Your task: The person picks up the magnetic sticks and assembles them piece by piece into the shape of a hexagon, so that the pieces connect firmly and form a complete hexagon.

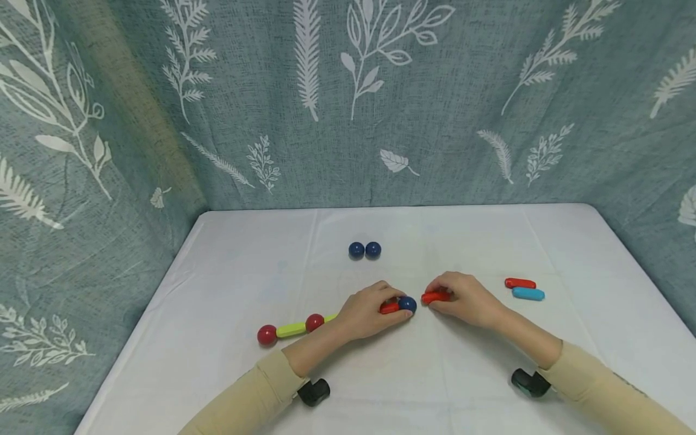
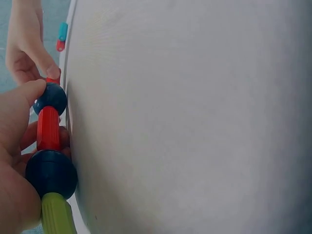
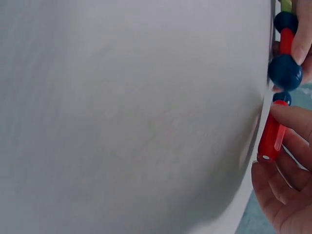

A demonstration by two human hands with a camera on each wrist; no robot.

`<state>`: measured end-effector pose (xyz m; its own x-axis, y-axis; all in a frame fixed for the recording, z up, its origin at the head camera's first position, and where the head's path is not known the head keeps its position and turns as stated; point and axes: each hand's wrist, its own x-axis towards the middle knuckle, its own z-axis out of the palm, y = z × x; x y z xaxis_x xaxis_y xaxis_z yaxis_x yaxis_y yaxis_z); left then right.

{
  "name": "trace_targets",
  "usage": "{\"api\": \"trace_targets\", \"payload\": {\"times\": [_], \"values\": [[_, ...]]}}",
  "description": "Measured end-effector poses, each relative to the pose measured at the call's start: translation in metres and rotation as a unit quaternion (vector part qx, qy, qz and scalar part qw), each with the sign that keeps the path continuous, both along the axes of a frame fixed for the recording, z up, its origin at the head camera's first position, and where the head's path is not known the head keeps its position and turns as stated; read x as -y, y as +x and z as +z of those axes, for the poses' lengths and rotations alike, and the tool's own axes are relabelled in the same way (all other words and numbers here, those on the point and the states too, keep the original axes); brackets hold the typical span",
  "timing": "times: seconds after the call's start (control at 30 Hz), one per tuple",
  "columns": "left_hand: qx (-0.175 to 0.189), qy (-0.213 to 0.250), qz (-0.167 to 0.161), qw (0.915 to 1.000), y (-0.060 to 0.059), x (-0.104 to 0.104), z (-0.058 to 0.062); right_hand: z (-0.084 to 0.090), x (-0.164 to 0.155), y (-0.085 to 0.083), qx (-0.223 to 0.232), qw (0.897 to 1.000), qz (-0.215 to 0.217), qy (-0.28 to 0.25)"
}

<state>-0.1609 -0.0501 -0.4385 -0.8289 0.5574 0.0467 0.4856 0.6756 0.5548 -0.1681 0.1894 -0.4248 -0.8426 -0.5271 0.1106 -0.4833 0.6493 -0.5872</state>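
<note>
A chain of balls and sticks lies on the white table (image 1: 228,272): red ball (image 1: 266,334), yellow-green stick (image 1: 290,329), red ball (image 1: 314,322), green stick (image 1: 330,317). It runs under my left hand (image 1: 388,305). In the left wrist view that hand grips the chain's far part: blue ball (image 2: 51,173), red stick (image 2: 48,128), end blue ball (image 2: 50,97). My right hand (image 1: 441,293) pinches a loose red stick (image 1: 435,296), its tip just right of the end blue ball (image 1: 407,304). The right wrist view shows this stick (image 3: 272,136) below that ball (image 3: 284,71).
Two dark blue balls (image 1: 364,249) sit side by side behind the hands. A red stick (image 1: 519,283) and a light blue stick (image 1: 528,293) lie to the right. Leaf-patterned curtains (image 1: 348,121) close in the table at the back and sides.
</note>
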Motion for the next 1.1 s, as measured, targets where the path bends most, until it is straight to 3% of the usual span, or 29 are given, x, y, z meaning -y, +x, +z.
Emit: {"api": "trace_targets", "payload": {"times": [0.5, 0.8, 0.87, 1.1], "values": [[-0.019, 0.007, -0.005, 0.9998, 0.0, 0.0, 0.002, 0.0, 0.01, 0.003, -0.014, 0.999, 0.026, 0.014], [-0.119, -0.005, 0.002, 0.9929, 0.003, -0.009, 0.005, -0.002, 0.013, 0.005, -0.017, 0.999, 0.034, -0.024], [-0.117, 0.002, 0.003, 0.9931, 0.003, -0.01, 0.005, -0.002, 0.016, 0.005, -0.012, 0.999, 0.038, -0.032], [-0.056, 0.023, 0.01, 0.9981, 0.0, -0.004, 0.001, 0.004, 0.022, -0.001, 0.031, 0.998, 0.045, -0.039]]}}
